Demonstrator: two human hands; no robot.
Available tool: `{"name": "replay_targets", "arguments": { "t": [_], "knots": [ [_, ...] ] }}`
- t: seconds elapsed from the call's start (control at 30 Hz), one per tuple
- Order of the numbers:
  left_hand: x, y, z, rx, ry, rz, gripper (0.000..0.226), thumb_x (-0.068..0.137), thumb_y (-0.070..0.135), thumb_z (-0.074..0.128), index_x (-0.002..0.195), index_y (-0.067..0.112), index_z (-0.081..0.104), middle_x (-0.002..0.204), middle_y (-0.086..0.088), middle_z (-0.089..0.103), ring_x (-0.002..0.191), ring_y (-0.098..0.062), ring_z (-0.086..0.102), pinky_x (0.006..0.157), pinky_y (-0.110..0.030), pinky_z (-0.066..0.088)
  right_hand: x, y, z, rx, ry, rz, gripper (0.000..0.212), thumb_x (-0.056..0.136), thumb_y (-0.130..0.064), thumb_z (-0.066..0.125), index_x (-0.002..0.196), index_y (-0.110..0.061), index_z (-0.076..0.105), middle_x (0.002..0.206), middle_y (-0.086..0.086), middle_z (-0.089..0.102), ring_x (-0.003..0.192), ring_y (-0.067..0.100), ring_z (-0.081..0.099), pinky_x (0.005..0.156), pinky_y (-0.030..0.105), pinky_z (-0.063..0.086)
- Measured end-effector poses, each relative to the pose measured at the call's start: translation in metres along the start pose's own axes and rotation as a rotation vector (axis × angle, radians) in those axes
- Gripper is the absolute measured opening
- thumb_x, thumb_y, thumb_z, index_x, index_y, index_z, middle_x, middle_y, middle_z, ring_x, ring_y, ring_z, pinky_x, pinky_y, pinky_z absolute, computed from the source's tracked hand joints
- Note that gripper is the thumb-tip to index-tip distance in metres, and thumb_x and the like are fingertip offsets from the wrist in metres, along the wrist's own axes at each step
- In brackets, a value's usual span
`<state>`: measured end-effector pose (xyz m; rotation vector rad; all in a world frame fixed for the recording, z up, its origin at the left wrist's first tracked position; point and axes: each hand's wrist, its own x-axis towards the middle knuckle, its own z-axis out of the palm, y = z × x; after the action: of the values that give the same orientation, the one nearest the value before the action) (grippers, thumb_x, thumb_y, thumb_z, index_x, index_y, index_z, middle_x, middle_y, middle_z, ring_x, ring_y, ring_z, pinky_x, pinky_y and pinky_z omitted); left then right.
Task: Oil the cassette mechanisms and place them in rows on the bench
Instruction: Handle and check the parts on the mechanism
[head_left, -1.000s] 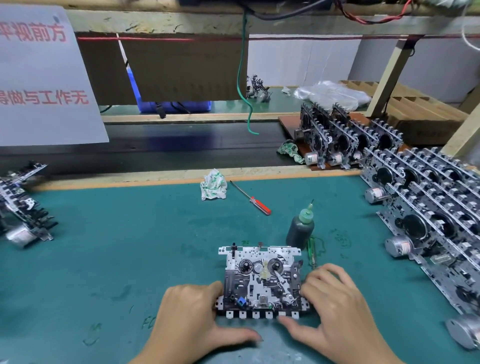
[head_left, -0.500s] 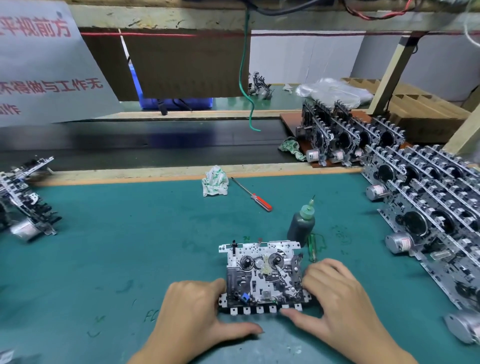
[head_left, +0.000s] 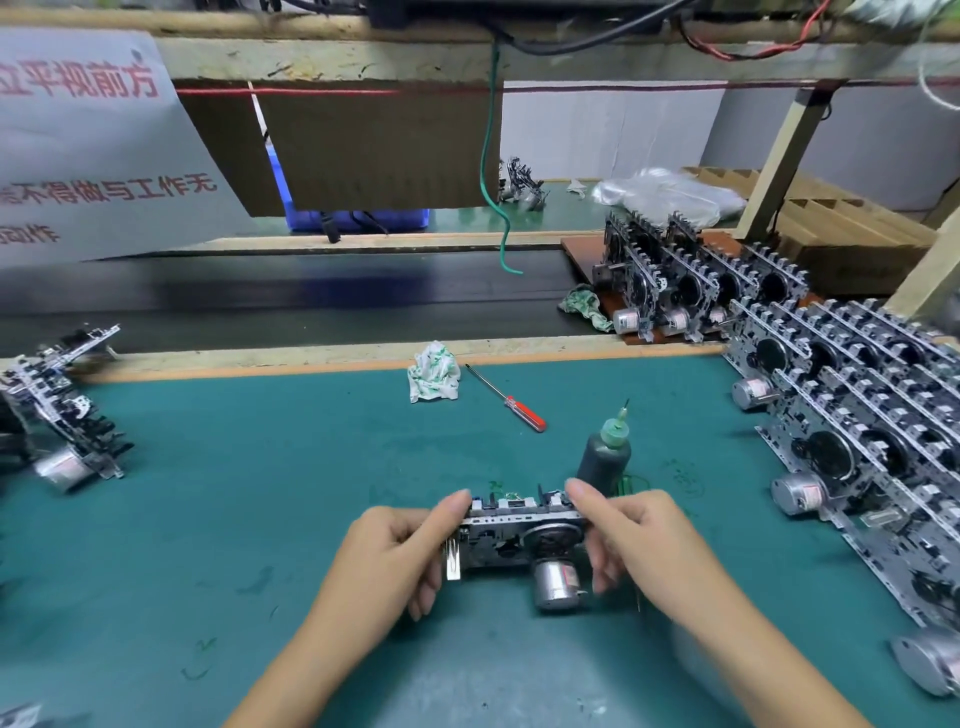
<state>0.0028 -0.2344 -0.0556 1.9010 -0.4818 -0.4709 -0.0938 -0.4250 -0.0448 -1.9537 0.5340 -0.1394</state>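
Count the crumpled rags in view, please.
2. One white and green rag lies on the green mat left of the screwdriver. Another rag lies beside the brown board's left edge. More may be hidden.

Two bare forearms enter from the lower edge of the view. No sleeve, cuff, or glove covers either one as far as the frame shows. Left hand (head_left: 395, 556): no ring, no wristband visible; fingernails short and unpainted. Right hand (head_left: 639, 540): likewise bare, no watch or jewellery visible; nails short and plain.
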Motion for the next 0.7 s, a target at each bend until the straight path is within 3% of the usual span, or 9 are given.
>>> {"name": "replay_targets", "arguments": {
  "t": [0.2,0.27,0.33,0.4,0.47,0.53,0.6,0.7],
  "knots": [
    [0.001,0.003,-0.003,0.051,0.016,-0.042,0.072,0.059,0.083,0.043,0.038,0.015,0.045,0.036,-0.006,0.048,0.034,-0.017,0.042,0.049,-0.024,0.039,0.001,0.0,-0.003,0.002,-0.065,-0.009,0.068,0.064,-0.077,0.042,0.036,-0.016,0.052,0.039,0.007,0.054,0.041,0.012,0.049,0.053,0.016,0.038],
    [-0.002,0.002,-0.005,0.251,0.097,-0.004,0.075,0.061,0.086,0.034,0.046,0.014,0.046,0.041,-0.002,0.049,0.039,-0.01,0.043,0.053,-0.027,0.039,-0.001,0.001,-0.008,-0.127,-0.06,-0.018,0.077,0.07,-0.086,0.035,0.041,-0.016,0.054,0.042,0.005,0.056,0.043,0.01,0.049,0.056,0.02,0.04],
    [-0.004,0.004,-0.006,0.509,0.282,0.119,0.067,0.064,0.085,0.027,0.057,0.022,0.048,0.054,0.009,0.053,0.056,-0.003,0.049,0.053,-0.026,0.036,-0.002,0.006,-0.015,-0.358,0.05,-0.087,0.071,0.067,-0.086,0.025,0.058,-0.023,0.057,0.05,-0.003,0.057,0.048,0.007,0.05,0.059,0.027,0.042],
    [-0.003,0.009,-0.007,0.508,0.345,0.281,0.049,0.07,0.08,0.032,0.073,0.035,0.052,0.076,0.021,0.056,0.083,0.005,0.051,0.065,-0.021,0.04,-0.002,0.01,-0.019,-0.412,0.083,-0.193,0.05,0.063,-0.081,0.038,0.077,-0.035,0.053,0.069,-0.01,0.057,0.064,0.006,0.053,0.065,0.027,0.042],
    [0.002,0.014,-0.006,0.428,0.232,0.445,0.038,0.078,0.07,0.04,0.093,0.04,0.057,0.099,0.027,0.055,0.103,0.005,0.048,0.085,-0.016,0.038,0.0,0.011,-0.016,-0.261,-0.051,-0.237,0.042,0.062,-0.067,0.062,0.095,-0.043,0.053,0.09,-0.017,0.059,0.086,0.003,0.055,0.076,0.026,0.046],
    [0.008,0.02,-0.003,0.429,0.083,0.582,0.038,0.084,0.062,0.043,0.109,0.04,0.062,0.115,0.026,0.052,0.116,0.003,0.044,0.097,-0.018,0.032,0.004,0.012,-0.009,-0.163,-0.105,-0.283,0.039,0.068,-0.041,0.079,0.1,-0.041,0.057,0.1,-0.017,0.06,0.098,0.005,0.056,0.085,0.027,0.045],
    [0.015,0.025,0.001,0.448,-0.032,0.639,0.038,0.087,0.058,0.044,0.114,0.04,0.064,0.124,0.023,0.05,0.122,0.003,0.04,0.103,-0.023,0.029,0.007,0.013,-0.005,-0.103,-0.076,-0.323,0.037,0.07,-0.021,0.082,0.096,-0.037,0.061,0.097,-0.015,0.062,0.098,0.008,0.057,0.087,0.027,0.044],
    [0.021,0.025,0.008,0.464,-0.111,0.66,0.036,0.089,0.054,0.043,0.113,0.04,0.066,0.124,0.021,0.055,0.123,0.004,0.038,0.104,-0.024,0.027,0.008,0.014,-0.004,0.004,-0.093,-0.314,0.036,0.068,-0.015,0.083,0.092,-0.033,0.064,0.095,-0.009,0.066,0.092,0.01,0.06,0.085,0.023,0.045]
  ]
}}
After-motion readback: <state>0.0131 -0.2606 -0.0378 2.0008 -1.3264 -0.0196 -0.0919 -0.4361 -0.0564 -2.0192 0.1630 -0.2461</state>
